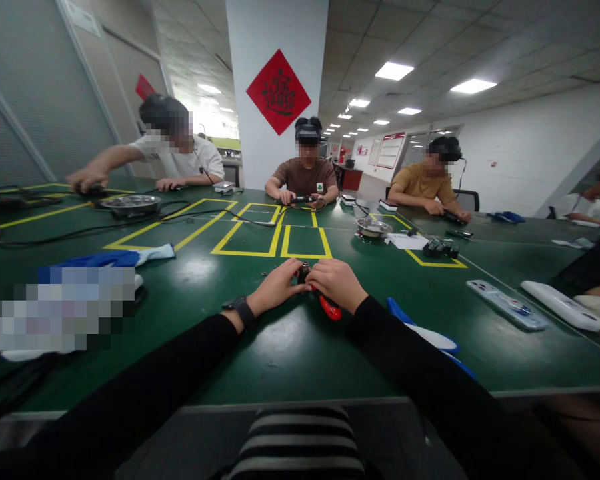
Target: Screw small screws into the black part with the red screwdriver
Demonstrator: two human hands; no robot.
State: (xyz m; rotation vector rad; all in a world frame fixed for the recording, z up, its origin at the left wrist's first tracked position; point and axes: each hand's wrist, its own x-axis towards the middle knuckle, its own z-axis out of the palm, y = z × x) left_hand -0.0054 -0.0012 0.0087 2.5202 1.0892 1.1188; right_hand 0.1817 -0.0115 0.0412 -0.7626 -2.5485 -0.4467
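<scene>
Both of my hands meet over the green table, straight in front of me. My right hand (336, 280) is closed round a pair of red-handled pliers (331, 309); one handle end sticks out below the palm. A small dark piece (304, 272) shows between the two hands, and whether it is the pliers' head or a separate part I cannot tell. My left hand (280, 288), with a dark watch band (241, 312) at the wrist, is closed beside it, thumb and fingers at that dark piece. What lies inside its fingers is mostly hidden.
Blue-and-white gloves (425, 333) lie right of my right forearm, near a phone (505, 305) and a white case (565, 307). Ahead are a metal bowl (373, 228), black blocks (441, 249) and yellow tape outlines (245, 254). Another glove (155, 255) lies left. Several people sit around the table.
</scene>
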